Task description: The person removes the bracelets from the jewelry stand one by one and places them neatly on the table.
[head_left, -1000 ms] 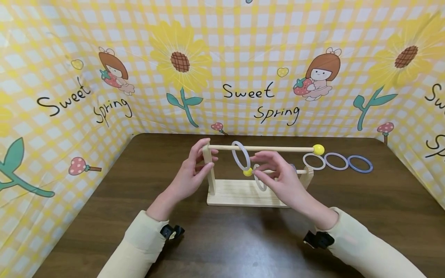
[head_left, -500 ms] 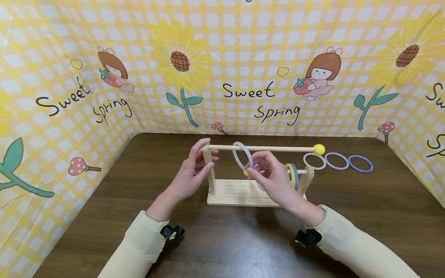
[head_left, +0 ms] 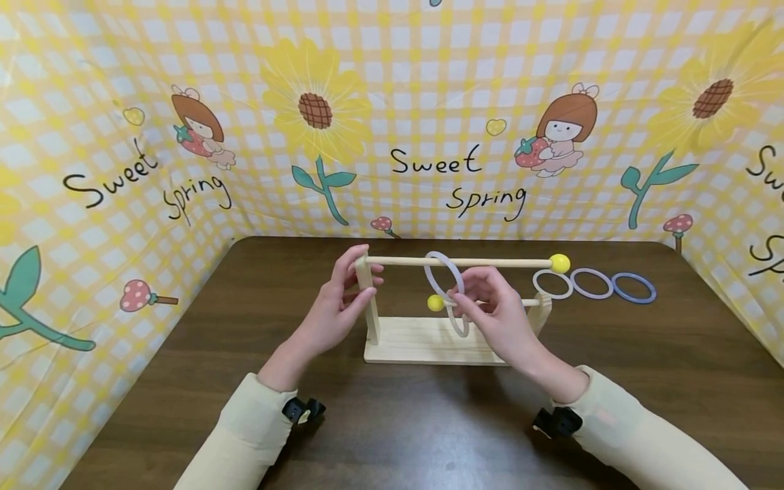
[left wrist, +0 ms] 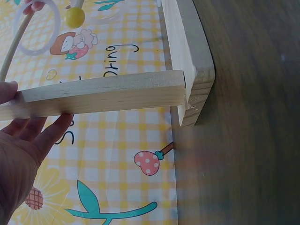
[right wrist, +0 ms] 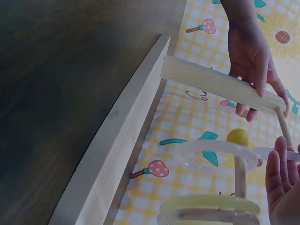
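My left hand (head_left: 333, 299) grips the left post (head_left: 369, 306) of a wooden ring stand near its top, fingers behind and thumb in front. A pale purple ring (head_left: 430, 278) hangs around the stand's upper rod (head_left: 502, 263). Thumb and fingers of my right hand (head_left: 502, 316) pinch that ring's right side. Below, a translucent whitish ring (head_left: 463, 331) hangs on the lower rod, close to its yellow end ball (head_left: 435, 303). A yellow ring (right wrist: 208, 202) and others sit farther along that rod in the right wrist view; my right hand hides them in the head view.
Flat on the brown table (head_left: 392, 429), behind the stand's right end, lie a white ring (head_left: 535, 289), a pale purple ring (head_left: 576, 289) and a blue ring (head_left: 617, 291). Another yellow ball (head_left: 560, 264) caps the upper rod. Patterned yellow-checked cloth (head_left: 392, 88) walls the table's back and sides.
My right fingers, beside the pale purple ring a second ago, have closed on it. Ring and hand have since shifted right along the upper rod. The left hand keeps its place on the post.
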The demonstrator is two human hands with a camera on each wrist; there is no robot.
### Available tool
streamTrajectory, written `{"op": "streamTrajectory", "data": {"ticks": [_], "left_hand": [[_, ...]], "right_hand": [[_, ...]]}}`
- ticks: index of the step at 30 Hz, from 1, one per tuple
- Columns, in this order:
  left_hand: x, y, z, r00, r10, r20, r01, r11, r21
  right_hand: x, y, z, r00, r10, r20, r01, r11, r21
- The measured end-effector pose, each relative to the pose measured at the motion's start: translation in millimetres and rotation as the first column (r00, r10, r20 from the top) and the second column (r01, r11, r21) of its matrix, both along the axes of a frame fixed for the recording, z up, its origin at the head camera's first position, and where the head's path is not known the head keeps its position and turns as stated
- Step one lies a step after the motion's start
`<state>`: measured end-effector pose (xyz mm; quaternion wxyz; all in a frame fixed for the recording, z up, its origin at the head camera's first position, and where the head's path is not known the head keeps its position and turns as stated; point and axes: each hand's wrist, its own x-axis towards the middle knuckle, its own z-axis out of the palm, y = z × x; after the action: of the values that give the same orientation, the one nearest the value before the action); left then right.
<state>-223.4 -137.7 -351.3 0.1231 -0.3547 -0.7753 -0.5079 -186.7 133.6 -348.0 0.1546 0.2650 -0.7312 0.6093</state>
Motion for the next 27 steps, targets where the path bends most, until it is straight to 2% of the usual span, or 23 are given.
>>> {"op": "streamTrajectory", "data": {"ticks": [8, 16, 27], "left_hand": [[0.3, -0.7, -0.3, 1.000, -0.002, -0.003, 0.002, 1.000, -0.002], [-0.6, 0.1, -0.3, 1.000, -0.010, -0.012, 0.010, 1.000, -0.004], [-0.3, 0.3, 0.5, 1.000, 0.001, -0.007, -0.001, 1.000, -0.013]], "right_hand": [[2.7, 9, 0.7, 1.000, -0.016, -0.018, 0.016, 0.999, -0.029], [5.9, 23, 1.4, 0.997, -0.065, -0.051, 0.064, 0.998, -0.028], [5.7, 45, 6.8, 0.982, -0.121, -0.144, 0.116, 0.992, -0.047]]}}
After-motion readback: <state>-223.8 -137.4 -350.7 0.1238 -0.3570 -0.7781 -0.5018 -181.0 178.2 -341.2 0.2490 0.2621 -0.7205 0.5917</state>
